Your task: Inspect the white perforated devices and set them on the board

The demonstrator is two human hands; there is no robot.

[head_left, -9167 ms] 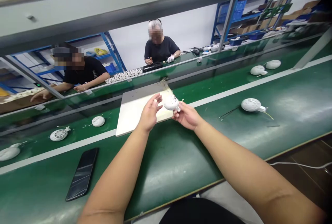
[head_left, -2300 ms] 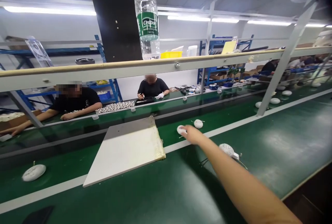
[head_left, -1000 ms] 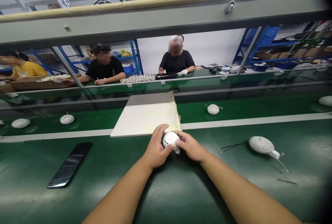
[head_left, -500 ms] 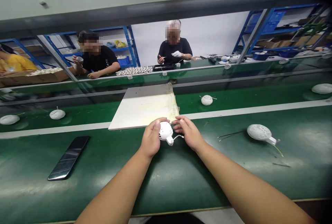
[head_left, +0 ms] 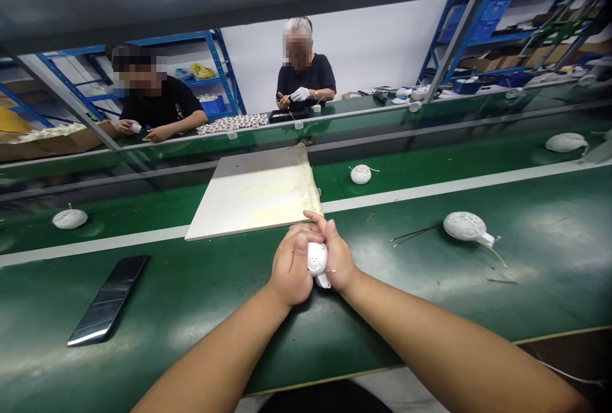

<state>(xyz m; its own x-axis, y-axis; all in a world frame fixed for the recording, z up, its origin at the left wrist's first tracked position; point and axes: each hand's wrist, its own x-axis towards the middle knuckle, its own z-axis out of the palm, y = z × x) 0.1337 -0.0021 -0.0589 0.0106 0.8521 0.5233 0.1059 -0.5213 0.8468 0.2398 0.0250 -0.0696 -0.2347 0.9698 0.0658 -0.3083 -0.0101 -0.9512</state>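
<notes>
Between my two hands, over the green bench, is a round white plastic housing (head_left: 317, 260) with a short stem pointing down toward me. My left hand (head_left: 292, 266) wraps round its left side, thumb on top. My right hand (head_left: 338, 257) presses against its right side, and its fingers meet those of the left hand at the far side. A short thin wire sticks out beside the right palm. The undersides of the housing and of my fingers are hidden.
A phone (head_left: 109, 301) lies at left, a white board (head_left: 253, 190) beyond my hands. Another white housing (head_left: 465, 226) with wires rests at right. More housings (head_left: 361, 174) sit on the green belt. Two people work across the line behind a metal frame.
My right hand has closed in on the housing, which now sits between both palms. The view has shifted, and housings on the belt appear further left. The person at left has lowered a hand.
</notes>
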